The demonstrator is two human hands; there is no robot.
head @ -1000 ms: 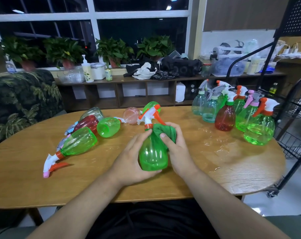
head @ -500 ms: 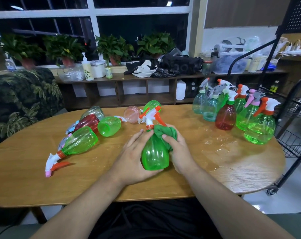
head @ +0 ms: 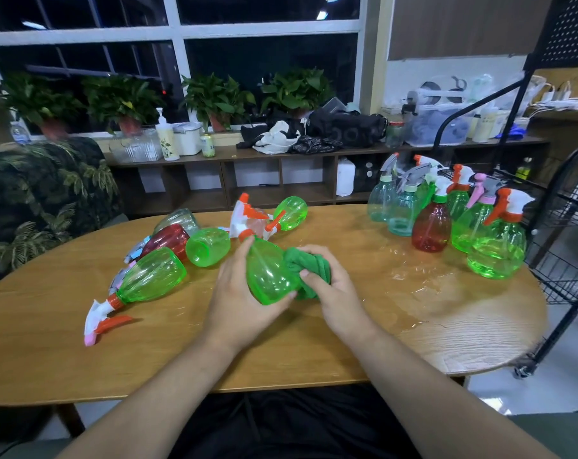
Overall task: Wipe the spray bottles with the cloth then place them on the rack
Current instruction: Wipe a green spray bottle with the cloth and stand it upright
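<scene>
Green spray bottle (head: 269,276) | gripped by left hand (head: 241,293) | right hand (head: 330,286) presses cloth (head: 309,266) (bunched)

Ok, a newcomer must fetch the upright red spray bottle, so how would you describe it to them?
Find the right end of the wooden table, beside the black wire rack, where spray bottles stand upright in a cluster. At its front is the red spray bottle, the only red one among green and teal neighbours.
</scene>
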